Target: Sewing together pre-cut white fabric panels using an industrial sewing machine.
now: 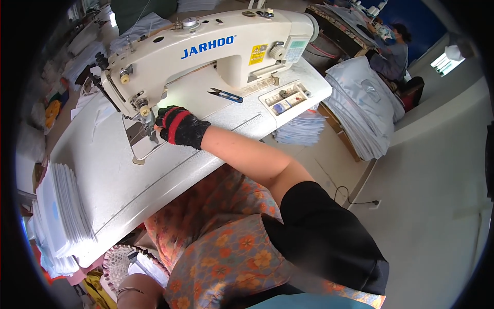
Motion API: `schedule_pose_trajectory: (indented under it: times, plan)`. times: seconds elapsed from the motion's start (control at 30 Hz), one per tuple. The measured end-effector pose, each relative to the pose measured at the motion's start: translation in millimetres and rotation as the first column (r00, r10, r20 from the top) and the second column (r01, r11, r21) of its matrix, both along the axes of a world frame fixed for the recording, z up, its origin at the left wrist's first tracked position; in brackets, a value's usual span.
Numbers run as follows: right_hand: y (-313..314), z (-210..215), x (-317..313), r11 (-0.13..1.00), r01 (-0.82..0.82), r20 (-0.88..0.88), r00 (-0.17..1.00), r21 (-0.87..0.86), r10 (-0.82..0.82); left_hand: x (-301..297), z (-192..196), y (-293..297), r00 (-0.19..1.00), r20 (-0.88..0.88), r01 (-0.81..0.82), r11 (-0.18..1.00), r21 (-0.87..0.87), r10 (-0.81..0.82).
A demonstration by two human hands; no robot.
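My right hand, in a black and red fingerless glove, is at the needle end of a white sewing machine. Its fingers are curled in beside the presser foot; whatever is between the fingertips is hidden. A pair of blue-handled thread snips lies on the machine bed behind this hand. Of my left arm only the forearm with a bracelet shows, low beside a woven basket holding white material. The left hand itself is not visible.
A stack of pale folded pieces stands at the table's left end. A small parts tray is set in the white tabletop at the right. Large pale bundles are piled beyond. Another person sits at the far right.
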State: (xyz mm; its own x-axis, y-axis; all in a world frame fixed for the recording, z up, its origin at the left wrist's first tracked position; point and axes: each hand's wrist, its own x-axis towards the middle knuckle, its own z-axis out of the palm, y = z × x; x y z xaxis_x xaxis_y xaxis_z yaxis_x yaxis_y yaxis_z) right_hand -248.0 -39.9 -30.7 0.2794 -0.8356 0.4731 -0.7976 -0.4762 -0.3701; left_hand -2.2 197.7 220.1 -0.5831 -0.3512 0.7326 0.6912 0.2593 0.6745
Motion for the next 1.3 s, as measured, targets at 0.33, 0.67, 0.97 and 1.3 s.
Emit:
schedule_pose_trajectory:
  times: [0.33,0.67,0.97,1.3]
  plan:
    - [-0.8,-2.2,0.9,0.999,-0.035,0.054,0.998,-0.012,0.035,-23.1,-17.5,-37.1,0.909,-0.278,0.219,0.925,-0.311,-0.309]
    - [-0.5,-2.1,1.0,1.0,-0.007,0.04,0.999,0.01,0.006,-10.7,-12.4,-30.3,0.956,-0.107,0.251,0.951,-0.182,-0.272]
    - [-2.2,-3.4,3.6,1.0,0.003,0.017,1.0,-0.01,-0.003,-13.5,-12.5,-38.5,0.927,-0.183,0.273,0.923,-0.27,-0.328]
    - [-0.1,-2.4,8.9,1.0,0.009,0.011,1.0,-0.028,-0.009,-3.4,-9.2,-35.6,0.956,0.038,0.293,0.939,-0.179,-0.291]
